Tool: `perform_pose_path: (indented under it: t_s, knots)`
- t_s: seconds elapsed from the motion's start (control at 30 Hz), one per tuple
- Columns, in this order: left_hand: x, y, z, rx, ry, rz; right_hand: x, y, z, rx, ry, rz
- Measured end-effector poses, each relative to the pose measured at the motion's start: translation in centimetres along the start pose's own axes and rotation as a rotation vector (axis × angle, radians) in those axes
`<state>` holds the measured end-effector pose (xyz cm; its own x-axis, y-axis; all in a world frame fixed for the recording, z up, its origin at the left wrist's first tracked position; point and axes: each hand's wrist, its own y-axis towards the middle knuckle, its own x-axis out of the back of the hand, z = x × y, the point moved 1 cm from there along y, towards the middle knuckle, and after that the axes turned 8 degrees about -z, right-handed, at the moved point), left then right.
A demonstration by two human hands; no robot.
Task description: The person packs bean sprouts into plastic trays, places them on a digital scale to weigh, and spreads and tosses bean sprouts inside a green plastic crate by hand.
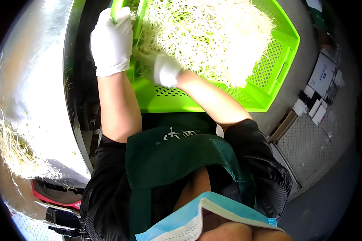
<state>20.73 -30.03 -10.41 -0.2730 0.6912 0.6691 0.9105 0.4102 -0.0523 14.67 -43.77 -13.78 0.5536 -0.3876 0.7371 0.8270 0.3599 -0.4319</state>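
Note:
My left hand, in a white glove, is closed round a bright green plastic rim at the top of the view. Close to its right lies a large green crate with perforated walls and floor. A thick mass of pale bean sprouts fills most of this crate, its right side washed out by glare. My right hand, also gloved in white, reaches into the crate at its left side, against the sprouts. Its fingers are blurred and partly hidden there.
A shiny metal table runs along the left, with a loose heap of sprouts near its front edge. White boxes stand on the floor at the right. A dark green apron hangs below the crate.

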Motion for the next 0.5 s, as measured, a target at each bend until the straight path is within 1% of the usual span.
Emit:
perform_pose_path:
  t_s: [0.03,0.07,0.13,0.2,0.23,0.27,0.3,0.37,0.43,0.5]
  knots:
    - [-0.1,0.1,0.1,0.007,0.013,0.015,0.8,-1.3,0.5,-0.025,0.068,0.06]
    - [0.0,0.1,0.1,0.014,0.03,0.025,2.5,-2.1,-1.2,-0.15,0.333,0.137]
    - [-0.2,0.2,0.3,0.011,0.037,0.016,3.9,-2.7,-5.9,-0.187,-0.066,-0.301]
    - [-0.1,0.1,0.0,0.003,0.047,0.011,1.9,-4.0,-13.4,-0.137,-0.29,-0.543]
    - [0.2,0.1,-0.4,0.048,0.049,0.021,1.8,-5.2,-13.3,-0.139,-0.291,-0.544]
    - [0.3,0.1,-0.7,0.092,0.05,0.032,1.3,-7.2,-12.9,-0.179,-0.067,-0.328]
    - [0.2,0.1,-0.6,0.094,0.049,0.035,1.0,-9.3,-11.8,-0.216,0.156,-0.109]
    - [0.2,0.1,-0.3,0.037,0.078,0.056,0.9,-11.6,-9.7,-0.345,0.432,0.132]
    - [0.0,0.3,-0.2,0.041,0.065,0.048,2.2,-10.5,-8.5,-0.439,0.486,0.144]
    - [-0.2,0.3,0.1,0.044,0.054,0.037,3.7,-6.7,-9.5,-0.444,-0.01,0.072]
